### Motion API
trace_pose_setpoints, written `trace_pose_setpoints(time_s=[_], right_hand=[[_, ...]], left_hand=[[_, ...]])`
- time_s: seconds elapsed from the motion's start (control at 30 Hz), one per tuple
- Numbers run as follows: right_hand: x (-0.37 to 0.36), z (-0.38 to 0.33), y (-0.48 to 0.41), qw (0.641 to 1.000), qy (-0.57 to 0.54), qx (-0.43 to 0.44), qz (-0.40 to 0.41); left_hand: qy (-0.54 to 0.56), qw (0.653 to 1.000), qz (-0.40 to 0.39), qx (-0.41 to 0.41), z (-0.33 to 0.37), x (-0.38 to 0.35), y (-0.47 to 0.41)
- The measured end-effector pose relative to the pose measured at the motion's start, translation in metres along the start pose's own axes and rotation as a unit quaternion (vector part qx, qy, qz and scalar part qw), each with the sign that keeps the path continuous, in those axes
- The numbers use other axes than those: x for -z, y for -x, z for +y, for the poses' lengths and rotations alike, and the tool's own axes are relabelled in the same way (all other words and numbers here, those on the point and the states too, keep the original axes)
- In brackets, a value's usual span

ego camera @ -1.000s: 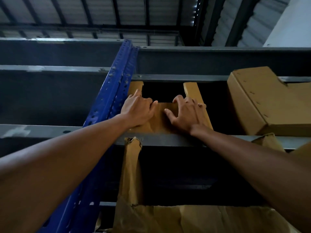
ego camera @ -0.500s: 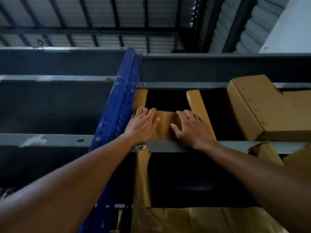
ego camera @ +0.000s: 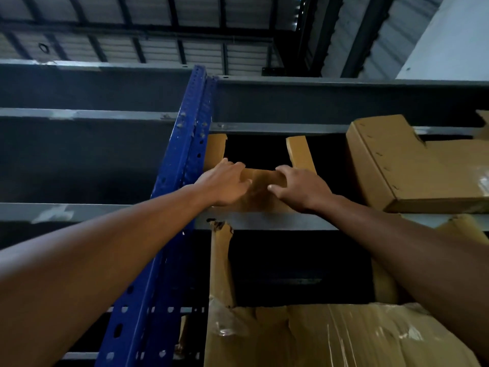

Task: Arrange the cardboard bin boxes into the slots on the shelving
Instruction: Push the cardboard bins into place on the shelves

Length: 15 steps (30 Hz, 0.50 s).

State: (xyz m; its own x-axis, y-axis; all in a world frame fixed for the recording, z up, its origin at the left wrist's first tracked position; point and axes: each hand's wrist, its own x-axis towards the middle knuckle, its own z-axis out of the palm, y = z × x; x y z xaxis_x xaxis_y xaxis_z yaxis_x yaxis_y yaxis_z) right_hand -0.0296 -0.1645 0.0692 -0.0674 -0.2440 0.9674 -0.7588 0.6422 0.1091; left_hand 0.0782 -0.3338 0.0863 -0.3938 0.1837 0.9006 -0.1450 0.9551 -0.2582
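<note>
A brown cardboard bin box [ego camera: 260, 189] sits in a slot on the upper shelf, right of the blue upright [ego camera: 182, 165]. Its low front wall faces me and its two side walls rise behind. My left hand [ego camera: 225, 185] lies on the left part of the front wall, fingers curled over its top edge. My right hand [ego camera: 301, 189] lies on the right part, fingers hooked over the same edge. Both arms reach up from below. A second bin box [ego camera: 412, 165] stands on the same shelf to the right, turned askew.
A grey shelf beam [ego camera: 277, 221] runs under the box. Below it a torn cardboard bin [ego camera: 222, 263] and a taped box [ego camera: 330, 337] fill the lower slot. Left of the blue upright the shelves look dark. The metal roof [ego camera: 158, 27] is overhead.
My fingers have shifted from lying flat on the front wall to curling over its top edge. The camera view has tilted slightly; the box sits in the same slot.
</note>
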Motion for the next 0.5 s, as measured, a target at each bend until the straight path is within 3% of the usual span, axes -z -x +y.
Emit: trace_pose_setpoints(time_s=[0.1, 0.33, 0.5], right_hand=[[0.012, -0.006, 0.014, 0.998, 0.034, 0.022, 0.039], [0.041, 0.022, 0.036, 0.986, 0.098, 0.132, 0.041], [0.076, 0.065, 0.039, 0.981, 0.133, 0.130, 0.057]], left_hand=[[-0.018, 0.998, 0.033, -0.043, 0.019, 0.004, 0.007], [-0.025, 0.992, 0.101, -0.066, 0.086, 0.010, 0.004], [-0.020, 0.987, 0.131, -0.096, 0.140, 0.007, -0.007]])
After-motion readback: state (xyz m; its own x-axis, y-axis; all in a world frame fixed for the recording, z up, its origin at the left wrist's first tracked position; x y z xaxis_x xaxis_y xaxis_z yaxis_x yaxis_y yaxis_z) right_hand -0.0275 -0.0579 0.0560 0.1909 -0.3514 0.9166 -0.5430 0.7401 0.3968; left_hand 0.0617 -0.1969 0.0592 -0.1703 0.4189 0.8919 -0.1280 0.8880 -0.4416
